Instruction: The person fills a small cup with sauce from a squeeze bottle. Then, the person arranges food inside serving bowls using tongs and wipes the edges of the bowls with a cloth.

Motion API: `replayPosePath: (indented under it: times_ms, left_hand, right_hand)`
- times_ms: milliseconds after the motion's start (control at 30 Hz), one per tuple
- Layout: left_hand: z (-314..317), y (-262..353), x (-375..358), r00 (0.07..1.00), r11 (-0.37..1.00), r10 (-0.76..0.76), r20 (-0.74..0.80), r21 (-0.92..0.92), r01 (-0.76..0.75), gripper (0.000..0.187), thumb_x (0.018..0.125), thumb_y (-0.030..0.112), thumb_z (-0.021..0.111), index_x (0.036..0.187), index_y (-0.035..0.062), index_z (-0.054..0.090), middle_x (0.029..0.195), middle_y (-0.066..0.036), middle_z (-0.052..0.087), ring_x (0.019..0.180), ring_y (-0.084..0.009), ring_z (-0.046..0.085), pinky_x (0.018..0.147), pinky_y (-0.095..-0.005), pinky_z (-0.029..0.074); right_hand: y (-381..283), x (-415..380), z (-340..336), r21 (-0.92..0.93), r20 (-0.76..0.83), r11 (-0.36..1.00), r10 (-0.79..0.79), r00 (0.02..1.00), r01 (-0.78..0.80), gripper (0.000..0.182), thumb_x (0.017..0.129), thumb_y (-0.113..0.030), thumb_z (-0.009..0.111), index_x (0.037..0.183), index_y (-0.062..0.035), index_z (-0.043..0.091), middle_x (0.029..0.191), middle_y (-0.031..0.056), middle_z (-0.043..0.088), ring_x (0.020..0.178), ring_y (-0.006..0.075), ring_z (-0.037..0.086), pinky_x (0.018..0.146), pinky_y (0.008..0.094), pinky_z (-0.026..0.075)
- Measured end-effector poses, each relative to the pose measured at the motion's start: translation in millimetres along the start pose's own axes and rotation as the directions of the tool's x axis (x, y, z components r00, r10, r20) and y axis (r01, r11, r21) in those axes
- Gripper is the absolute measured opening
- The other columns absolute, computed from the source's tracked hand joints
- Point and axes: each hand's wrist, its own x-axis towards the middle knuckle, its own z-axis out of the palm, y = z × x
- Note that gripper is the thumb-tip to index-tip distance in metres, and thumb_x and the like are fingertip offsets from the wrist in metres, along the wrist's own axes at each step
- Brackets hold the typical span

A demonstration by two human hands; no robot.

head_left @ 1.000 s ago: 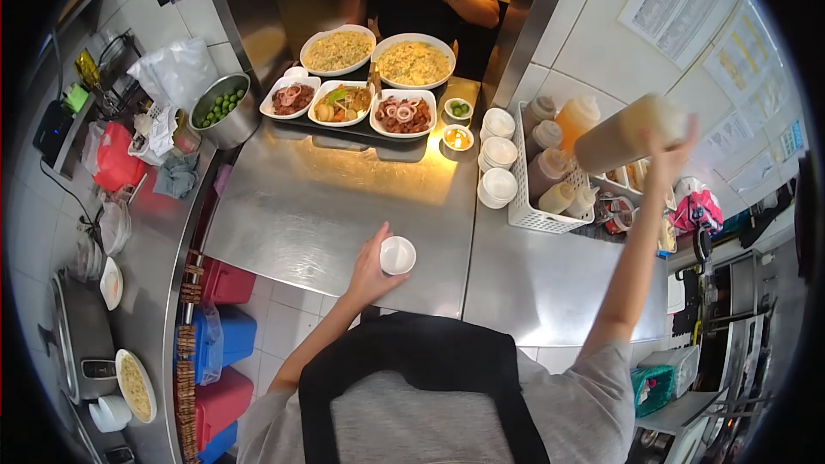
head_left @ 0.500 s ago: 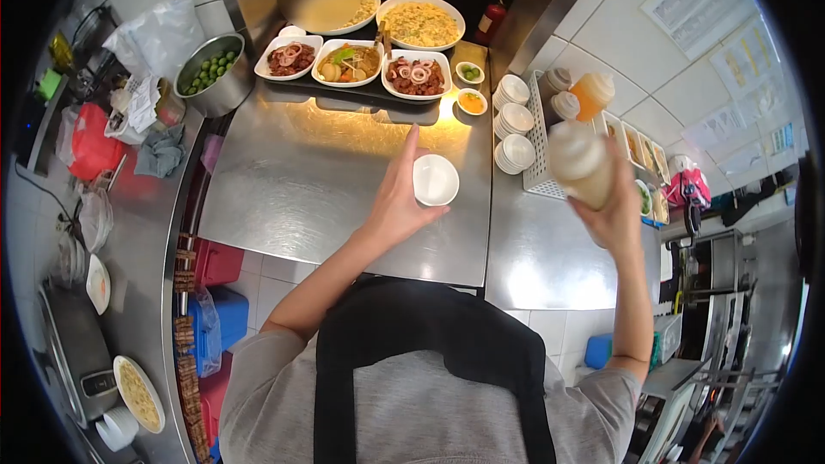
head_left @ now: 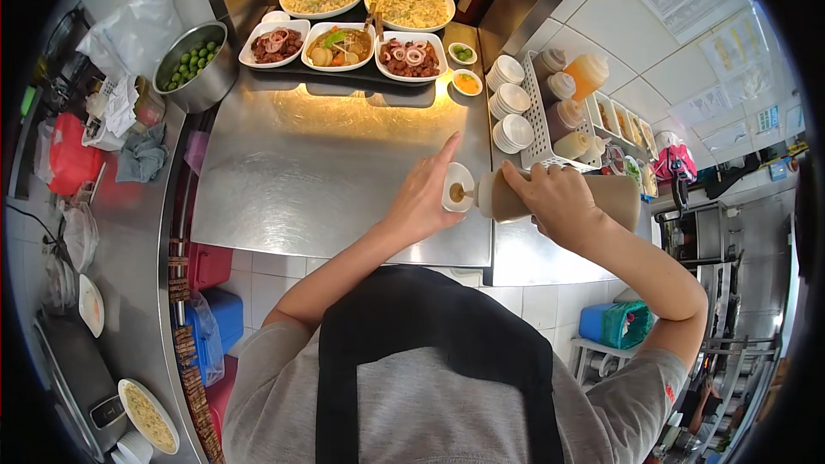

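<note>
Left fingers (head_left: 448,150), half-open, hold a white cup (head_left: 457,175); right fingers (head_left: 554,179) wrap a tilted bottle (head_left: 620,198).

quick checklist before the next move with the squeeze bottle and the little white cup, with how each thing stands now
1. Cup held by the left hand: ok, between thumb and fingers.
2. Squeeze bottle held by the right hand: ok, tipped on its side.
3. Nozzle aimed into the cup: ok, it points at the opening.
4. Brown sauce filling the cup to its rim: not ok, only a small pool shows.
5. Spare cups stacked away from the pour: ok, they stand beside the white basket.
6. Enough sauce left in the bottle: cannot tell, the level is unclear.
</note>
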Motion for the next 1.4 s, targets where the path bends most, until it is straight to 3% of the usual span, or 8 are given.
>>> replayPosePath:
  times_ms: [400,800,900,1000,1167,1233,1300,1400]
  left_hand:
    - [12.2,-10.0,-2.6,0.998,0.998,0.060,-0.004,-0.005,-0.060,0.110,0.054,0.006,0.080,0.143,0.0098,0.014,0.115,-0.019,0.049,0.108,-0.0357,0.046,0.094,-0.0420,0.038]
    - [36.2,1.7,7.3,0.997,0.980,-0.004,0.071,-0.197,0.018,0.114,0.054,0.008,0.082,0.143,0.0127,0.013,0.119,-0.016,0.050,0.111,-0.0306,0.050,0.097,-0.0385,0.039]
    - [44.1,-1.6,9.8,0.998,0.975,0.007,0.065,-0.223,0.008,0.114,0.054,0.008,0.083,0.143,0.0118,0.013,0.119,-0.015,0.050,0.109,-0.0278,0.052,0.096,-0.0364,0.040]
    - [51.4,-2.8,13.4,0.998,0.936,0.013,0.058,-0.352,0.008,0.112,0.054,0.011,0.083,0.143,0.0116,0.014,0.118,-0.016,0.051,0.110,-0.0305,0.051,0.097,-0.0380,0.038]
    - [61.2,-10.8,26.3,0.999,0.943,0.033,-0.013,-0.330,-0.035,0.110,0.055,0.010,0.083,0.142,0.0093,0.016,0.120,-0.016,0.050,0.110,-0.0275,0.051,0.097,-0.0365,0.038]
    - [67.3,-20.6,33.5,0.999,0.951,0.031,-0.020,-0.307,-0.035,0.109,0.056,0.008,0.083,0.142,0.0080,0.016,0.121,-0.015,0.049,0.112,-0.0257,0.050,0.098,-0.0358,0.038]
    - [77.6,-40.6,39.3,0.996,1.000,-0.029,-0.090,-0.001,0.029,0.105,0.057,0.010,0.082,0.141,0.0072,0.019,0.123,-0.017,0.047,0.116,-0.0292,0.046,0.100,-0.0375,0.036]
    - [90.3,-68.9,42.3,0.995,0.996,-0.033,-0.092,0.081,0.040,0.100,0.060,0.014,0.080,0.140,0.0069,0.021,0.126,-0.019,0.044,0.120,-0.0330,0.041,0.101,-0.0401,0.034]
  right_hand:
    - [5.9,-9.1,-19.8,-0.052,0.149,0.999,0.006,0.989,0.001,0.061,0.070,-0.008,0.065,0.127,-0.0051,0.043,0.077,0.0064,0.062,0.067,0.0181,0.064,0.056,0.0280,0.049]
    - [24.3,-50.9,52.0,0.283,0.150,0.943,0.137,0.979,-0.175,0.080,0.062,-0.021,0.078,0.130,-0.0119,0.038,0.078,0.0090,0.062,0.070,0.0276,0.062,0.062,0.0385,0.048]
    - [21.6,-61.7,81.9,0.546,0.093,0.807,0.208,0.974,-0.225,0.080,0.059,-0.022,0.080,0.128,-0.0131,0.043,0.087,0.0121,0.065,0.076,0.0318,0.063,0.068,0.0406,0.049]
    - [11.9,-65.0,119.0,0.918,0.077,0.348,0.308,0.948,-0.188,0.086,0.054,-0.024,0.084,0.128,-0.0060,0.043,0.098,0.0192,0.064,0.091,0.0374,0.061,0.081,0.0414,0.047]
    - [7.3,-65.8,149.5,0.998,0.031,0.031,0.412,0.911,-0.048,0.092,0.050,-0.017,0.087,0.129,-0.0044,0.042,0.109,0.0140,0.062,0.106,0.0281,0.058,0.091,0.0356,0.044]
    - [23.9,-72.7,154.9,0.990,-0.072,-0.056,0.571,0.817,0.127,0.089,0.050,-0.019,0.088,0.126,-0.0019,0.044,0.109,0.0134,0.061,0.104,0.0232,0.057,0.091,0.0355,0.044]
    - [52.9,-92.6,141.8,0.960,-0.031,-0.176,0.706,0.707,0.218,0.085,0.049,-0.020,0.089,0.120,-0.0006,0.046,0.111,0.0111,0.058,0.103,0.0211,0.055,0.092,0.0346,0.043]
    - [105.2,-112.5,126.1,0.931,-0.146,0.002,0.919,0.367,0.365,0.082,0.052,-0.015,0.088,0.119,0.0021,0.044,0.110,0.0113,0.057,0.100,0.0217,0.056,0.089,0.0333,0.043]
